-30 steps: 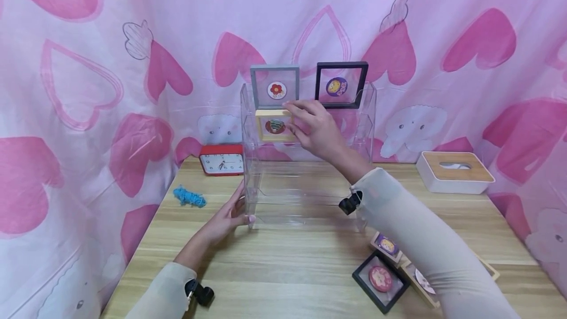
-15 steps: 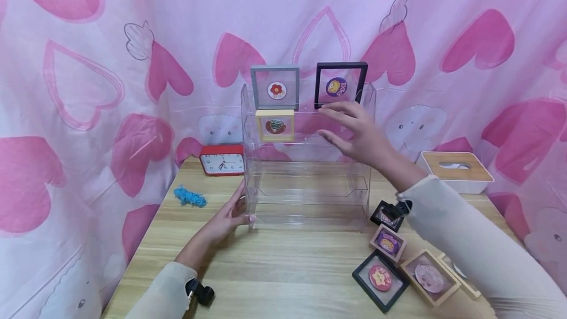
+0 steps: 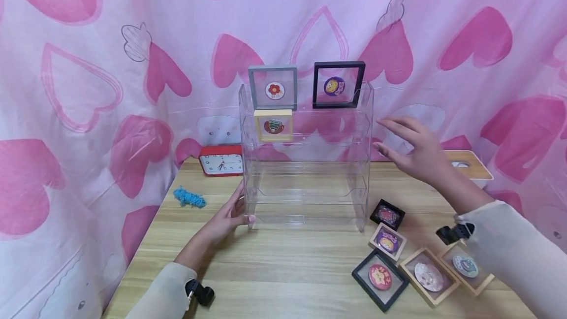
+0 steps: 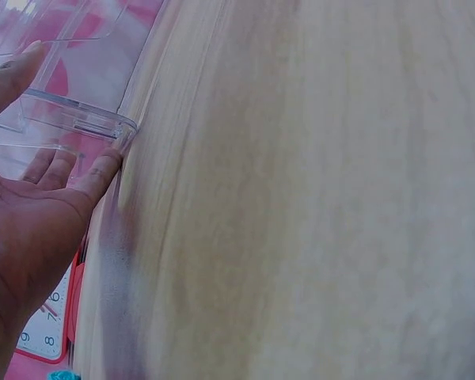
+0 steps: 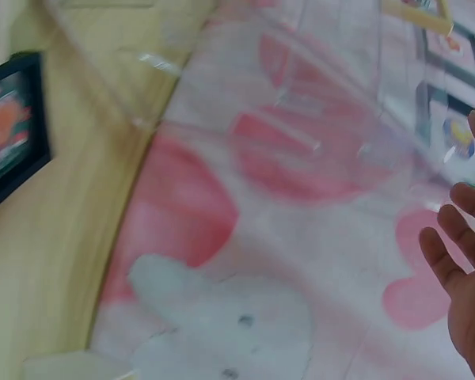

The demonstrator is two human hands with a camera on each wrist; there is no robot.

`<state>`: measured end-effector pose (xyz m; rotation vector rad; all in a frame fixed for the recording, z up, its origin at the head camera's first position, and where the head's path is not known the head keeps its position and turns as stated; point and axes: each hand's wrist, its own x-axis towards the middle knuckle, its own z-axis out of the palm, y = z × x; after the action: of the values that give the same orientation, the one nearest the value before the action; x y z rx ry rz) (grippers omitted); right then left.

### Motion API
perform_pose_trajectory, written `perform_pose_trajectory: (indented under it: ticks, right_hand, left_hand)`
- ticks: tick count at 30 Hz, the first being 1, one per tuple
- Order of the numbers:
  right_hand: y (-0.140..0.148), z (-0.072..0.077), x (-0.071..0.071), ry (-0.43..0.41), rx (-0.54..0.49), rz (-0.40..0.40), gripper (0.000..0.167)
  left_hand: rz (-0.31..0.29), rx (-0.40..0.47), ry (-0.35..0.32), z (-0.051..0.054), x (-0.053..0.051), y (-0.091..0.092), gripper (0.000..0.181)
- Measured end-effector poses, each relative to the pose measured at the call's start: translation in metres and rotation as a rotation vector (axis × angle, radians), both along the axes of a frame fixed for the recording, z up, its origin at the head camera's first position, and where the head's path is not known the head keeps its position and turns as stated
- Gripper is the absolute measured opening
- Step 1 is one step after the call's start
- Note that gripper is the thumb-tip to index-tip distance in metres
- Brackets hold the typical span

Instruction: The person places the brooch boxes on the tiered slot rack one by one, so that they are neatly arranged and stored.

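Observation:
A clear, tiered display rack (image 3: 303, 219) stands mid-table. My left hand (image 3: 225, 220) rests against its lower left side, thumb by the front corner; in the left wrist view the fingers (image 4: 103, 176) lie fairly straight beside the clear foot. On the top tier stand a grey frame with a flower badge (image 3: 275, 90) and a black frame with a yellow-faced badge (image 3: 334, 86). One tier lower, a small pale wooden frame (image 3: 273, 126) stands at the left. Right of the rack, my right hand (image 3: 418, 150) is in the air, fingers extended, holding nothing.
Several framed badges lie at the table's right: a small black frame (image 3: 387, 214), small wooden frame (image 3: 388, 241), larger black frame (image 3: 380, 278) and two wooden frames. A red clock (image 3: 221, 160) and blue bundle (image 3: 189, 197) sit left; a tissue box (image 3: 476, 160) stands back right.
My right hand has let go of the small pale wooden frame and moved right, past the rack's right side. That frame stays on the second tier. My left hand has not moved.

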<state>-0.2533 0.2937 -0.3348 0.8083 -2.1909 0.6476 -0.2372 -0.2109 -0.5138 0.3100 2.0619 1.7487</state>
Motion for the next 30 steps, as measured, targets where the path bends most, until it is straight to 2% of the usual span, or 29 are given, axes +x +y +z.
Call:
perform_pose_trajectory:
  ticks: [6,9,13,16,21,27,30]
  right_hand:
    - [0.038,-0.021,0.021,-0.092,0.103,-0.078,0.066]
    - [0.055,-0.032,0.032,-0.177,0.151,-0.088,0.064]
    - [0.075,-0.048,0.047,-0.306,0.22,-0.14,0.058]
    - [0.086,-0.062,0.058,-0.372,0.258,-0.153,0.053]
    - [0.095,-0.085,0.073,-0.5,0.261,-0.067,0.047]
    - [0.101,-0.106,0.087,-0.754,0.258,0.079,0.038]
    - [0.105,-0.114,0.092,-0.874,0.249,0.18,0.036]
  left_hand:
    - [-0.001,0.006,-0.01,-0.001,-0.001,0.0,0.105]
    - [0.003,0.003,-0.014,-0.001,-0.001,0.0,0.105]
    - [0.003,-0.005,-0.01,-0.001,-0.002,-0.001,0.106]
    - [0.001,-0.012,-0.003,-0.002,-0.002,-0.001,0.106]
    - [0.007,-0.005,-0.002,-0.003,-0.002,-0.002,0.106]
    - [-0.004,0.001,0.004,-0.003,-0.002,-0.002,0.106]
    - [-0.006,0.006,0.007,-0.002,-0.003,-0.001,0.107]
